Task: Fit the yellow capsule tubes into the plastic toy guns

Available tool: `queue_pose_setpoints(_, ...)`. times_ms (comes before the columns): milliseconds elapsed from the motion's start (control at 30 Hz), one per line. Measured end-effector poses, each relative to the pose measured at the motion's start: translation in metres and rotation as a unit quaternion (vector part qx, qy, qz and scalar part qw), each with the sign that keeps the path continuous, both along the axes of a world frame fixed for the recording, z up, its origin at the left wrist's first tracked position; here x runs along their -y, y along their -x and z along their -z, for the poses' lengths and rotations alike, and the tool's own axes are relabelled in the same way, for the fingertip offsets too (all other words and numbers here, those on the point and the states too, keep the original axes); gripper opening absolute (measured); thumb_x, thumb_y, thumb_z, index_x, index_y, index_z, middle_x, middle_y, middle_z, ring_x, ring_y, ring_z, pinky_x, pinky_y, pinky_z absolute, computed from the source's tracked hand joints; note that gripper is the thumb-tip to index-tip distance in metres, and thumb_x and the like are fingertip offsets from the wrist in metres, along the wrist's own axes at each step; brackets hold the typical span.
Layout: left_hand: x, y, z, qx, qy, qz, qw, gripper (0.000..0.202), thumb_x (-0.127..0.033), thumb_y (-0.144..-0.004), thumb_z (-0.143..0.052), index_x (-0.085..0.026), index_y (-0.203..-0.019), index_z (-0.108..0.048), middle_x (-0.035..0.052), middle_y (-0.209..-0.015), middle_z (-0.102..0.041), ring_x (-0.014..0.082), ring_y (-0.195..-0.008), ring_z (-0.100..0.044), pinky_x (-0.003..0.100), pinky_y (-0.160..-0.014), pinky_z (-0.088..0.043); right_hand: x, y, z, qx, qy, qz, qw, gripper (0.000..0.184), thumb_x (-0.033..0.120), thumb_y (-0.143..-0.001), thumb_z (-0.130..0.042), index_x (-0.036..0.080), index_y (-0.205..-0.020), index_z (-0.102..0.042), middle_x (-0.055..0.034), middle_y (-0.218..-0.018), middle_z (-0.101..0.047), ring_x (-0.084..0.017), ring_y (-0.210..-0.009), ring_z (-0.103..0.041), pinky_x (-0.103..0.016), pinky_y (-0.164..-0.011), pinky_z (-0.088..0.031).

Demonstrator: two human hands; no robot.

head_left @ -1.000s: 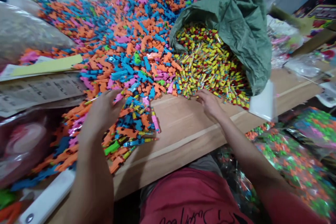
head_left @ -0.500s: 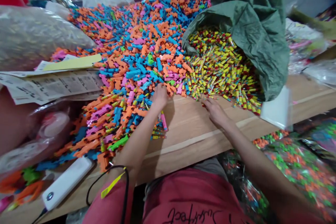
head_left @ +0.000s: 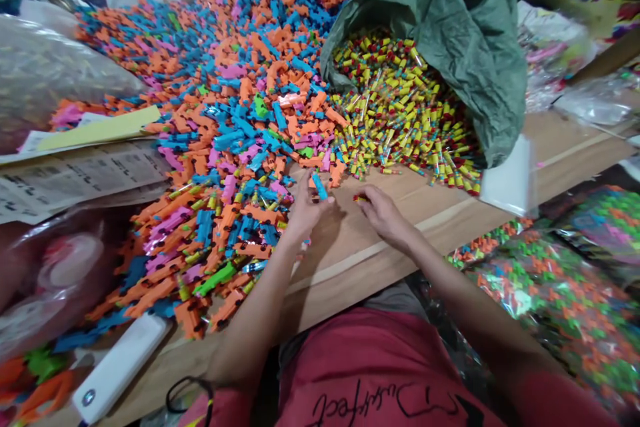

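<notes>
My left hand (head_left: 304, 210) is closed around a small blue plastic toy (head_left: 319, 185), which looks like a toy truck and sticks up between thumb and fingers. To the right, my right hand (head_left: 384, 213) pinches a small red-and-yellow tube (head_left: 359, 199) at its fingertips. The two hands face each other over the wooden table (head_left: 345, 240), a short gap apart. Behind my left hand rises a big heap of orange, blue and pink plastic toys (head_left: 240, 127). Beyond my right hand, yellow-and-red tubes (head_left: 400, 113) spill from a green sack (head_left: 480, 60).
Toys with tubes among them (head_left: 200, 247) lie left of my left arm. A white power bank (head_left: 123, 367) rests near the front edge. Printed sheets (head_left: 85, 177) and a clear bag (head_left: 60, 67) are at the left. Bags of colourful toys (head_left: 560, 293) lie below, right.
My left hand has come back from the heap with a blue toy. My right hand has drawn away from the tubes, toward the left hand, with a tube. The view has shifted slightly.
</notes>
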State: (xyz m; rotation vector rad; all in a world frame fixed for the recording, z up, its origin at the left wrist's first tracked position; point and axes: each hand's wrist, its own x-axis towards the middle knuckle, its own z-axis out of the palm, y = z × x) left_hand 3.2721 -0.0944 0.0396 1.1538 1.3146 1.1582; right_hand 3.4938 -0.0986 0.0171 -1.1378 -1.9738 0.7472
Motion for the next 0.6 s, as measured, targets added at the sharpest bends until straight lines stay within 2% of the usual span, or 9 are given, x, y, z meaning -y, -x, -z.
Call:
queue_pose_setpoints(100, 0.013, -0.02, 0.0, 0.189, 0.048, -0.017, 0.981, 0.096, -0.031, -0.059, -0.096, -0.028, -0.141, -0.046, -0.0034, -0.089, -0.065, 0.0137, -0.077, -0.066, 0.026, -0.072, -0.054, 0.013, 0.011, -0.005, -0.052, 0.028, -0.014, 0.998, 0.026, 0.023, -0.102, -0.051, 0.024, -0.124, -0.065, -0.0088, -0.119, -0.066, -0.023, -0.111, -0.063, -0.039, -0.096, -0.05)
queue_pose_setpoints(200, 0.019, -0.031, -0.003, 0.269, 0.07, -0.063, 0.958, 0.088, -0.032, -0.053, -0.101, -0.027, -0.125, -0.049, -0.0078, -0.08, -0.063, 0.0108, -0.069, -0.064, 0.023, -0.067, -0.052, 0.021, 0.015, -0.004, -0.09, 0.065, 0.005, 0.994, 0.024, 0.029, -0.102, -0.056, 0.026, -0.123, -0.067, -0.0074, -0.118, -0.067, -0.024, -0.11, -0.064, -0.039, -0.094, -0.052)
queue_pose_setpoints(300, 0.022, -0.037, -0.007, 0.316, 0.092, -0.105, 0.938, 0.087, -0.031, -0.048, -0.103, -0.027, -0.112, -0.044, -0.0097, -0.08, -0.063, 0.0113, -0.069, -0.066, 0.024, -0.067, -0.053, 0.024, 0.016, -0.001, -0.124, 0.091, 0.031, 0.988, 0.028, 0.032, -0.099, -0.062, 0.027, -0.126, -0.068, -0.0073, -0.118, -0.069, -0.024, -0.106, -0.065, -0.039, -0.094, -0.054)
queue_pose_setpoints(367, 0.024, -0.039, -0.009, 0.333, 0.103, -0.111, 0.931, 0.088, -0.031, -0.046, -0.104, -0.027, -0.108, -0.042, -0.0105, -0.081, -0.063, 0.0115, -0.068, -0.067, 0.025, -0.067, -0.053, 0.025, 0.016, -0.001, -0.136, 0.096, 0.036, 0.985, 0.03, 0.032, -0.097, -0.065, 0.026, -0.127, -0.069, -0.0071, -0.118, -0.069, -0.023, -0.104, -0.066, -0.039, -0.094, -0.055)
queue_pose_setpoints(600, 0.03, -0.044, -0.008, 0.302, 0.07, -0.135, 0.941, 0.085, -0.036, -0.052, -0.102, -0.026, -0.11, -0.041, -0.0087, -0.085, -0.064, 0.0102, -0.072, -0.066, 0.023, -0.068, -0.051, 0.028, 0.019, -0.009, -0.156, 0.094, 0.048, 0.982, 0.03, 0.037, -0.097, -0.067, 0.027, -0.124, -0.073, -0.0068, -0.118, -0.071, -0.024, -0.109, -0.066, -0.038, -0.092, -0.055)
